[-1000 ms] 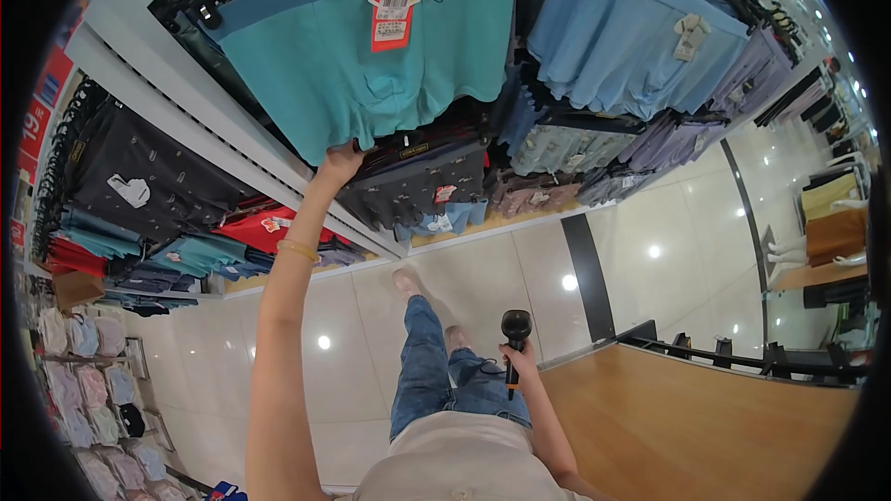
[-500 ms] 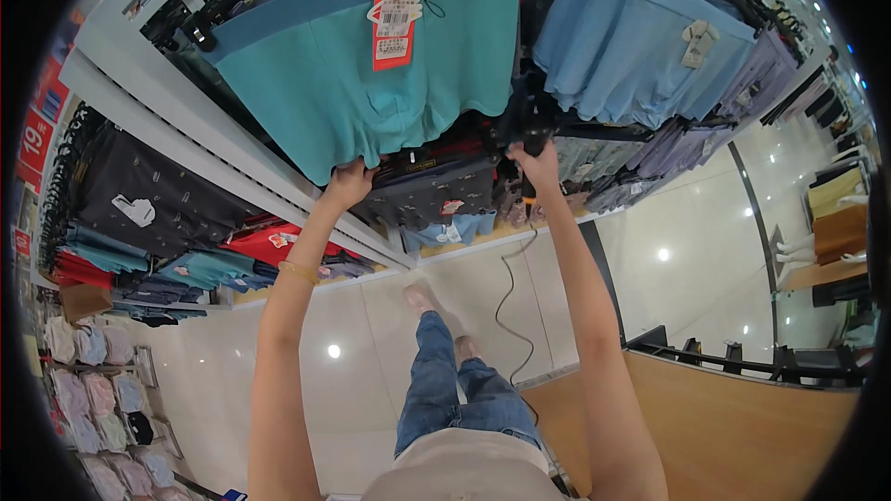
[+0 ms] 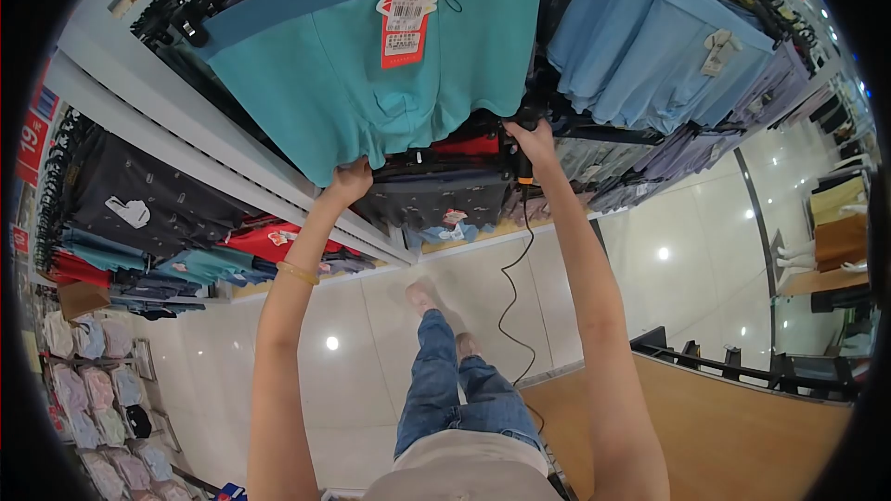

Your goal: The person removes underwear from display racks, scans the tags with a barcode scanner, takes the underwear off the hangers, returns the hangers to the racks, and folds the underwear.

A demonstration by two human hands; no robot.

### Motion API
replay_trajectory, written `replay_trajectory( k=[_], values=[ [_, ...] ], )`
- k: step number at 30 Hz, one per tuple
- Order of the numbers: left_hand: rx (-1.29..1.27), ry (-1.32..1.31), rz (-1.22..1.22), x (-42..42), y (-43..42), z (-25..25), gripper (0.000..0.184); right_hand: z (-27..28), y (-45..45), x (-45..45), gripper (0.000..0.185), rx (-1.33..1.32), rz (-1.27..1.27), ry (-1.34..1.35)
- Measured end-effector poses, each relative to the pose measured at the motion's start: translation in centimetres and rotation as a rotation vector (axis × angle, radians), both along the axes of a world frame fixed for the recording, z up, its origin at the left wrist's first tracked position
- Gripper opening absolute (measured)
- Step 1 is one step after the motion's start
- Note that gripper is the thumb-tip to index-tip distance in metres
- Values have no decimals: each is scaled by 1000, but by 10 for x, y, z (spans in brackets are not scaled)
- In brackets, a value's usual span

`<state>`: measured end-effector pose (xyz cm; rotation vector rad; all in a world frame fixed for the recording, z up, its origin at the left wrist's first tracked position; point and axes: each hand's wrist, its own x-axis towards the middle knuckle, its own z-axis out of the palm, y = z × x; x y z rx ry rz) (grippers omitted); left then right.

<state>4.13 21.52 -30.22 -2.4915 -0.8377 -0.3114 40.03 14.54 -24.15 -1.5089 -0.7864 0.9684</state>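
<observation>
Teal shorts (image 3: 343, 74) hang at the top centre, with a red and white price tag (image 3: 406, 26) on their front. My left hand (image 3: 350, 183) is closed on the lower left hem of these shorts. My right hand (image 3: 535, 144) is wrapped round a black handheld scanner (image 3: 522, 167), close to the lower right edge of the shorts; the scanner's head is mostly hidden in shadow there. From the scanner's orange-ended handle a dark cord (image 3: 502, 315) hangs down. Dark patterned shorts (image 3: 436, 204) hang on a lower rail between my hands.
Light blue shorts (image 3: 664, 65) hang at the upper right. A white rack post (image 3: 186, 102) slants down at the left beside dark shorts (image 3: 139, 190). A wooden surface (image 3: 724, 427) with a black-railed edge is at the lower right; packaged items (image 3: 93, 390) hang at the lower left.
The right hand has come up from beside my leg with the scanner to the right end of the teal shorts. The left hand keeps its hold on the hem, and the view has shifted slightly.
</observation>
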Motion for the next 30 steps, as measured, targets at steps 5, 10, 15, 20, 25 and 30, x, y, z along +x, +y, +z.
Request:
replay_trajectory(
  k=[5,10,15,20,25,30],
  values=[
    [-386,-245,130,6,4,-8,22,-30,26,3,37,123,-117,-267],
    [-535,-558,32,23,-17,28,23,-27,27,3,38,163,-4,-312],
    [-603,-623,40,29,-28,43,22,-10,7,0,46,30,54,-106],
    [-644,-632,79,27,-29,43,21,-33,11,4,41,-20,11,-298],
    [-481,-478,123,7,-1,1,24,-37,12,4,42,-7,-1,-265],
    [-526,-645,132,13,-3,-1,18,-51,10,1,42,-33,24,-276]
  ],
)
